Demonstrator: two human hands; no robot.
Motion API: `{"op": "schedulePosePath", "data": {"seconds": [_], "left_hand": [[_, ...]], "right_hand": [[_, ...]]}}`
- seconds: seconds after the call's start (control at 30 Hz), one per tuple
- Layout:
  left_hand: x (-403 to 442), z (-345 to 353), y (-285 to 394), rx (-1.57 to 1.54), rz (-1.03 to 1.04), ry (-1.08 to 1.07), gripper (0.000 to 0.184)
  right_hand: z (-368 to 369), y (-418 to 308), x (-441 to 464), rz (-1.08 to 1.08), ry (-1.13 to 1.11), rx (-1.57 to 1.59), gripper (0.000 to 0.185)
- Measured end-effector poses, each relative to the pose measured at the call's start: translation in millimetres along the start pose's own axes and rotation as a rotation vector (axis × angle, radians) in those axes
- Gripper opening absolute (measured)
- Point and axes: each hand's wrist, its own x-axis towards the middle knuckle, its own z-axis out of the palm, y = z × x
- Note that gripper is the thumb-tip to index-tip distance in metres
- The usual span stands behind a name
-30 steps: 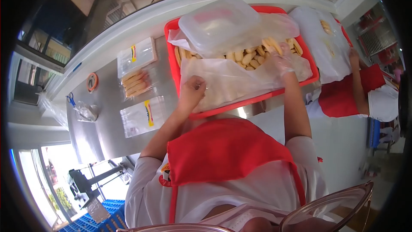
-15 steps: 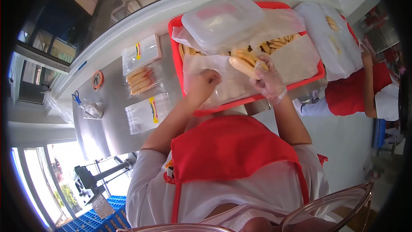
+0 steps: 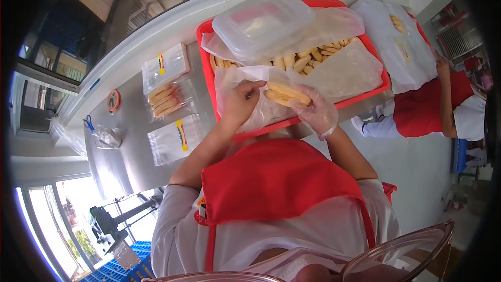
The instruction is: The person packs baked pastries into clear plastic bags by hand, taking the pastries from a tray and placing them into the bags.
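Observation:
My right hand (image 3: 318,112), in a clear plastic glove, grips a few long pale biscuits (image 3: 284,94) above the near side of a red tray (image 3: 387,81). Close to their left end is my bare left hand (image 3: 242,99), its fingers curled together; whether it holds anything is too small to tell. More biscuits (image 3: 308,61) lie in the tray between sheets of white paper (image 3: 355,73). A translucent plastic container (image 3: 263,21) rests over the tray's far left part.
Left on the metal table are a filled biscuit pack (image 3: 166,99), clear bags (image 3: 175,138), (image 3: 166,64) orange tape (image 3: 113,101) and blue scissors (image 3: 88,122). At the right, a person in a red apron (image 3: 417,109) stands by another covered tray (image 3: 389,47).
My right hand has lifted biscuits out of the tray and brought them left and nearer to me, beside my left hand. My left hand has moved slightly right.

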Motion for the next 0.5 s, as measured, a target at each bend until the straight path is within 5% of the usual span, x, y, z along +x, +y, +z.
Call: {"op": "schedulePosePath", "data": {"seconds": [0.13, 0.23, 0.33, 0.5], "left_hand": [[-1, 1, -1, 0.313, 0.183, -0.002, 0.022], [-7, 25, -13, 0.402, 0.057, -0.166, 0.02], [-3, 40, -20, 0.17, -0.059, -0.203, 0.019], [10, 41, -37, -0.18, -0.238, -0.248, 0.032]], "right_hand": [[-8, 24, 3, -0.281, 0.118, -0.478, 0.033], [-9, -18, -1, 0.078, 0.17, -0.188, 0.039], [-16, -11, -3, 0.181, 0.104, 0.555, 0.042], [-9, 2, -1, 0.442, 0.115, 0.682, 0.047]]}}
